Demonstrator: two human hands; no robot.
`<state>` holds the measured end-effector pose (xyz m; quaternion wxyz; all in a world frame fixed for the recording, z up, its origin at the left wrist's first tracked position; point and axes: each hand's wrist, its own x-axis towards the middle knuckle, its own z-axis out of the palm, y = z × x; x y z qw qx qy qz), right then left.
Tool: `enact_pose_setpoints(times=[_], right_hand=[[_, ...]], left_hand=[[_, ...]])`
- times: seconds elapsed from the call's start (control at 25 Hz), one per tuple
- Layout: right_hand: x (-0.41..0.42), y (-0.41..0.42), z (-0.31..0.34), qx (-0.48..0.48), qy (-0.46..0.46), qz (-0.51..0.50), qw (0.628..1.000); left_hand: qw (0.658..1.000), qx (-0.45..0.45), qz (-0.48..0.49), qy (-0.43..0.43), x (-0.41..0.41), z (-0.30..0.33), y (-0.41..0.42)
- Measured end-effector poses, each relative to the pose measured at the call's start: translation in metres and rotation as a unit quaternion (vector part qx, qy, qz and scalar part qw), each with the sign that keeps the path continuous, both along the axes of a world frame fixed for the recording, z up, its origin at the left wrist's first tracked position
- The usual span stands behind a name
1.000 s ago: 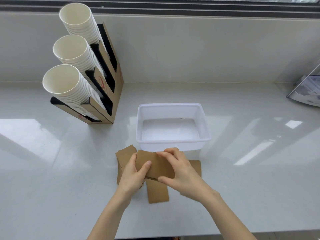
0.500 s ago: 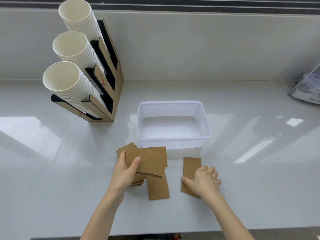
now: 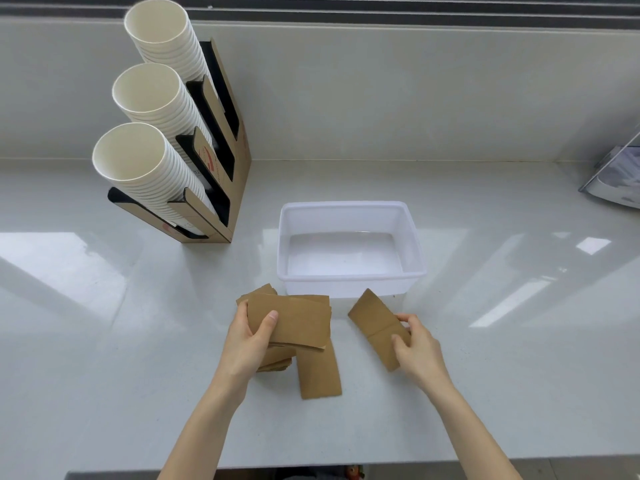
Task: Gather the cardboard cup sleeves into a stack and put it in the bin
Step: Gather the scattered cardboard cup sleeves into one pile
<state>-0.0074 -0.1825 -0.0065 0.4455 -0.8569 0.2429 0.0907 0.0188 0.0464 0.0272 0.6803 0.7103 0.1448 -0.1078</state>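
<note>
My left hand [image 3: 247, 342] grips a small stack of brown cardboard cup sleeves [image 3: 298, 320], thumb on top, just in front of the white plastic bin [image 3: 349, 284]. More sleeves lie under that stack, and one sleeve [image 3: 320, 374] lies flat on the counter below it. My right hand [image 3: 417, 349] pinches a single sleeve [image 3: 372, 320] at its near end; the sleeve points up and left toward the bin, tilted off the counter. The bin holds no sleeves.
A cardboard rack [image 3: 221, 157] with three tilted stacks of white paper cups [image 3: 145, 174] stands at the back left. A grey object [image 3: 616, 178] sits at the far right edge. The white counter's front edge [image 3: 311, 464] runs close below my forearms.
My right hand left the stack, moved right to the lone sleeve by the bin and picked it up, turning it diagonally. My left hand kept hold of the stack.
</note>
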Motion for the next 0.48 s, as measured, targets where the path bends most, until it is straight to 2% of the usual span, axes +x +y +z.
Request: enact_pose_setpoints(times=[0.12,0.24,0.4,0.48], right_hand=[[0.003,-0.007,0.022,0.121,-0.076,-0.046,0.989],[0.004,-0.005,0.044,0.208,-0.117,-0.028,0.971],[0.006,0.005,0.057,0.248,-0.122,0.036,0.960],[0.008,0.013,0.058,0.228,-0.115,0.069,0.964]], left_hand=[[1.000,-0.005,-0.003,0.000,0.000,0.001,0.000],[1.000,-0.005,-0.009,0.003,-0.001,0.001,-0.001],[1.000,-0.006,-0.021,0.008,-0.002,0.002,-0.005],[0.999,-0.008,-0.028,0.012,-0.003,0.004,-0.007]])
